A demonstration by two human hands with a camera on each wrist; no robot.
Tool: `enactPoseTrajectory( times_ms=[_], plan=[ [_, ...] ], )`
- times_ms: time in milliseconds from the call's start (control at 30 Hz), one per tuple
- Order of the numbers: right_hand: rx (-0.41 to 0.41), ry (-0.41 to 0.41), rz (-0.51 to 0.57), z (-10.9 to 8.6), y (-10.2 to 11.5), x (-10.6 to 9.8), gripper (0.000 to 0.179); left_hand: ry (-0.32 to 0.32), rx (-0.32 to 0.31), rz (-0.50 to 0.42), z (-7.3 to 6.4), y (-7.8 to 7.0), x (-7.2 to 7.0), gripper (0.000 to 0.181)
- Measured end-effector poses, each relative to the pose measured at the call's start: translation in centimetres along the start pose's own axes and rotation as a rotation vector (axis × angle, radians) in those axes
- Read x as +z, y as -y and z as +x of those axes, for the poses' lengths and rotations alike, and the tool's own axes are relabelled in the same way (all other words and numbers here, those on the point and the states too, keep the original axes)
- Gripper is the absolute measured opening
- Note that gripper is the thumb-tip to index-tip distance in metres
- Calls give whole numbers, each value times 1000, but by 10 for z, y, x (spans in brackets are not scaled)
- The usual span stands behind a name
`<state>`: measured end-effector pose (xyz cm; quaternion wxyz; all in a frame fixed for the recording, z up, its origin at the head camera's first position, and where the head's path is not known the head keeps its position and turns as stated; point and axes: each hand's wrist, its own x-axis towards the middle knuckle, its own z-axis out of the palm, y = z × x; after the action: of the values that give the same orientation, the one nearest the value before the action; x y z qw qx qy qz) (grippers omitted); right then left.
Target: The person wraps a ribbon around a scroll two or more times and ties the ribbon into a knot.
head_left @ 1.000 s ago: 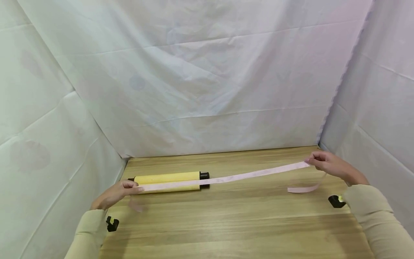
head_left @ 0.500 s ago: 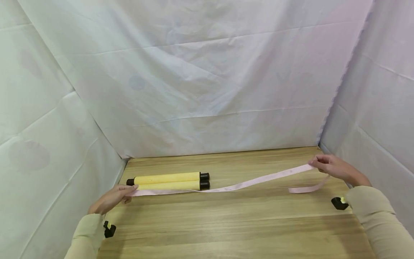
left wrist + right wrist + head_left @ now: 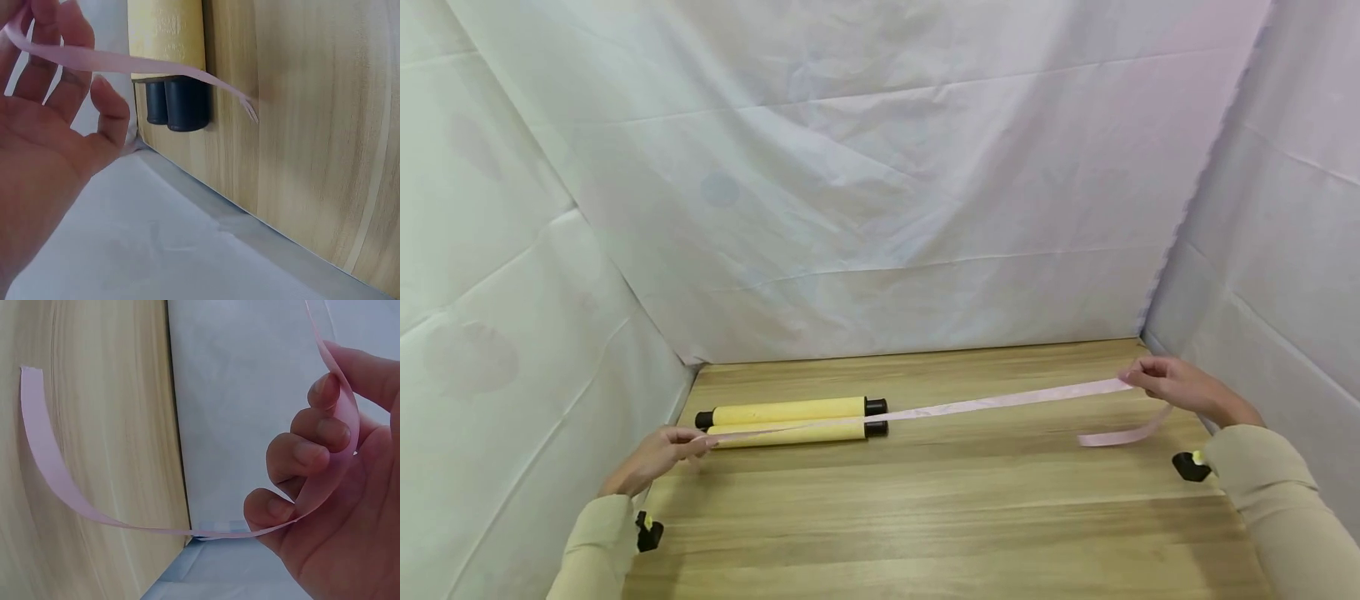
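A long pink ribbon (image 3: 1000, 402) stretches nearly straight between my two hands above the wooden table. My left hand (image 3: 658, 458) pinches it near one end; in the left wrist view a short frayed tail of the ribbon (image 3: 156, 65) hangs past the fingers. At the far right, my right hand (image 3: 1191, 392) pinches the ribbon, its fingers curled along the band. From that hand a loose tail of ribbon (image 3: 44, 444) curves down over the table. Two yellow rolls with black end caps (image 3: 790, 411) lie side by side behind and under the ribbon's left part.
White cloth walls (image 3: 925, 208) stand at the back and both sides of the wooden table (image 3: 925, 517). Black clip-like pieces with yellow bits sit by each wrist, one at the left cuff (image 3: 649, 533) and one at the right cuff (image 3: 1191, 467).
The ribbon sagged and twisted half a second ago and is now taut again, turned narrower at the left. My left hand has shifted slightly left; my right hand has moved slightly right.
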<state>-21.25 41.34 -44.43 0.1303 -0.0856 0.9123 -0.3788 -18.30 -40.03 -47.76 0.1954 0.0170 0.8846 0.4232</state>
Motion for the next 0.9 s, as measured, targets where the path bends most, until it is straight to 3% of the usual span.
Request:
enactPoseTrajectory(
  times_ms=[167,300,500,667,900],
  plan=[
    [6,-6,-33,-3,-4,-2,35,-5,9,-18,-1,6,-9,47],
    [15,-22,-60,-7,-11,-3,36,-62,-5,13,-4,12,-13,50],
    [32,-8,-62,-10,-23,-2,38,-234,-27,110,-7,21,-11,52],
    [53,0,-77,-8,-37,2,38,-369,-54,113,-9,33,-6,44],
    [72,-15,-81,-6,-59,14,38,-508,19,284,-6,47,5,16]
  ],
)
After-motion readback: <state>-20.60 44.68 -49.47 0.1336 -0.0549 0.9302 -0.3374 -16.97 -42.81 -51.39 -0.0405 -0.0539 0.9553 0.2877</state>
